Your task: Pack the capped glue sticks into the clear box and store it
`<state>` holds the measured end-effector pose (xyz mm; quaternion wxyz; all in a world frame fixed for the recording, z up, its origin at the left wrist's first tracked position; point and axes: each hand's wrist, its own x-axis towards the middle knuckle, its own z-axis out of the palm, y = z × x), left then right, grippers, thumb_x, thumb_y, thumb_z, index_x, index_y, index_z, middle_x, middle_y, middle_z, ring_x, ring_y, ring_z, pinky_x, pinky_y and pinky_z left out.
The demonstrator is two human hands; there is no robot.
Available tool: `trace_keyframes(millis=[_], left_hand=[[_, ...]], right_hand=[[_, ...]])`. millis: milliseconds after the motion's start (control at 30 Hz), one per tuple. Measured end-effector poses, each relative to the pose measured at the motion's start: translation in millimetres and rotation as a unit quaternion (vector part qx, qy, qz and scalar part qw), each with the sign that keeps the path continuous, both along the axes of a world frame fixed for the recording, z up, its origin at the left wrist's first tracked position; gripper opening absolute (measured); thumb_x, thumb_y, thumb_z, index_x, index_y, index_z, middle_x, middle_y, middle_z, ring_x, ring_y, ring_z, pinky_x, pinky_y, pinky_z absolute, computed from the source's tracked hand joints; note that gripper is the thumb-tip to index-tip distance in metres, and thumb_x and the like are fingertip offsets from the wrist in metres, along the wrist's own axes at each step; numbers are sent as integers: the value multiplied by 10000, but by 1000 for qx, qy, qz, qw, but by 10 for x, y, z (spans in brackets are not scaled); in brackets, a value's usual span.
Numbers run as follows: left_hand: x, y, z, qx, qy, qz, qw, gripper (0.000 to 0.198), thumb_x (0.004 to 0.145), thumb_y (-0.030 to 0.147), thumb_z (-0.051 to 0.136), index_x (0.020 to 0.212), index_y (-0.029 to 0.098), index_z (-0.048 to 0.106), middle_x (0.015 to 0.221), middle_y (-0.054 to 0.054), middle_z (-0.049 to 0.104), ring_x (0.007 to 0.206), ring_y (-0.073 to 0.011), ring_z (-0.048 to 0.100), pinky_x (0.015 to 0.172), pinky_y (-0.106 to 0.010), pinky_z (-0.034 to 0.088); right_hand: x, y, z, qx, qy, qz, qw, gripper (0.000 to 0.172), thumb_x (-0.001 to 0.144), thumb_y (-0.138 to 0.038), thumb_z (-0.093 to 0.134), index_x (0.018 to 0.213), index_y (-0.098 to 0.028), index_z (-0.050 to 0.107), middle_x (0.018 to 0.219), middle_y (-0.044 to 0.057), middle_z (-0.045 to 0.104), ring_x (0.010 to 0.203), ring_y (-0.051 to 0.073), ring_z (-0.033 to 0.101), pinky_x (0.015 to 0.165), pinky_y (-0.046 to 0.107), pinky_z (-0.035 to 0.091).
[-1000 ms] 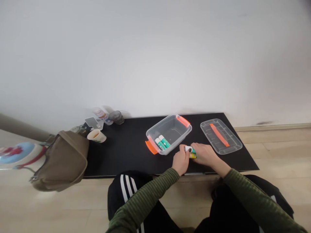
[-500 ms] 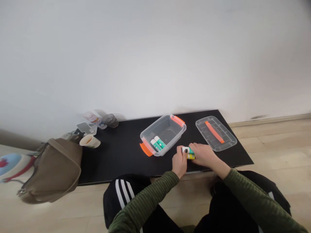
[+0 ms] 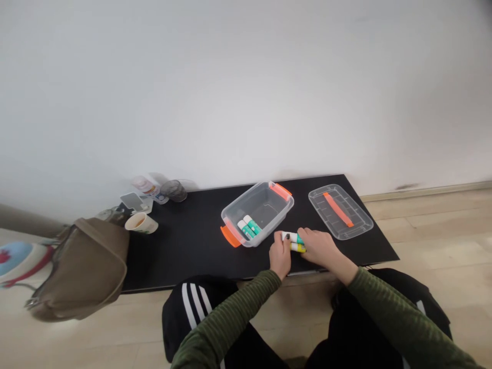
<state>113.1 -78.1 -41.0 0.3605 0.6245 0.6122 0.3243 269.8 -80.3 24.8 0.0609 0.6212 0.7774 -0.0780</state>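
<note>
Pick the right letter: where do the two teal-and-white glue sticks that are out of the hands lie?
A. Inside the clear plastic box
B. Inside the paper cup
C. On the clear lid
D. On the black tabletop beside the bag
A. The two teal-and-white glue sticks lie inside the clear plastic box, seen through its open top, apart from the other glue sticks held by the left hand and right hand.

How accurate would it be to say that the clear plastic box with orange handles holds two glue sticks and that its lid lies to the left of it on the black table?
Not quite: the lid lies to the right of the clear plastic box, not the left, as the head view shows. The two glue sticks are in the box, and both box and lid are on the black table.
</note>
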Motion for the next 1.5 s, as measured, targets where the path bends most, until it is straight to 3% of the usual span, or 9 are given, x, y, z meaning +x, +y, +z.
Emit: trace_keyframes(millis=[100,233,367,500,833,1000,1167,1333,1500], left_hand=[[-64,116,23,6,85,-14,996,317,1024,383,215,1103,195,457,750,-14,646,668,-170,633,593,-247,395],[-42,233,61,53,273,-159,947,337,997,449,353,1164,199,506,870,-60,691,757,-214,688,645,-266,434],[39,301,27,114,385,-232,886,416,965,481,442,1275,215,523,995,-101,668,823,-243,698,653,-279,468],[64,335,-17,127,413,-224,873,564,948,496,481,1447,245,399,1066,-111,626,805,-234,698,620,-276,487],[-6,403,-78,120,312,-194,922,545,930,422,553,1417,245,387,1233,-93,534,930,-196,674,705,-263,536],[2,444,-184,142,138,-182,963,496,883,199,606,1343,234,422,1219,-82,507,1084,-207,608,923,-352,535],[37,454,-224,123,-30,-180,976,453,851,45,522,1258,239,481,1236,-76,492,1019,-156,627,927,-345,548],[-26,326,-25,149,-27,-195,969,415,835,20,463,1195,215,530,1204,-78,538,1053,-164,616,929,-336,542],[-190,-26,242,258,96,-265,924,266,831,54,460,1022,184,591,1030,-66,621,987,-180,616,882,-325,529]], right_hand=[[157,113,-33,-34,14,-94,995,408,734,-306,652,1094,-205,488,1046,112,657,894,288,677,648,302,407],[256,280,-104,-17,66,-219,973,373,804,-369,592,1111,-191,477,1062,122,644,920,298,675,683,322,421],[206,365,-218,-5,73,-246,966,354,846,-364,564,1133,-173,486,1100,133,605,930,286,671,693,321,429],[187,381,-315,21,59,-216,974,371,882,-426,572,1131,-160,499,1114,132,585,929,255,652,684,299,429],[156,164,-432,154,80,-115,978,480,879,-422,569,1277,-160,504,1270,156,572,1159,297,475,920,391,400],[141,63,-593,188,105,-73,974,562,855,-415,604,1342,-169,467,1336,154,540,1214,305,447,935,416,416],[212,193,-738,212,78,-89,970,529,865,-320,600,1355,-172,465,1358,169,531,1253,320,432,959,435,414],[239,267,-762,224,64,-114,966,553,871,-326,594,1373,-134,463,1375,185,519,1270,331,430,970,443,413],[48,224,-716,246,73,34,966,478,896,-371,590,1352,-235,546,1431,129,493,1359,313,357,1099,463,300]])
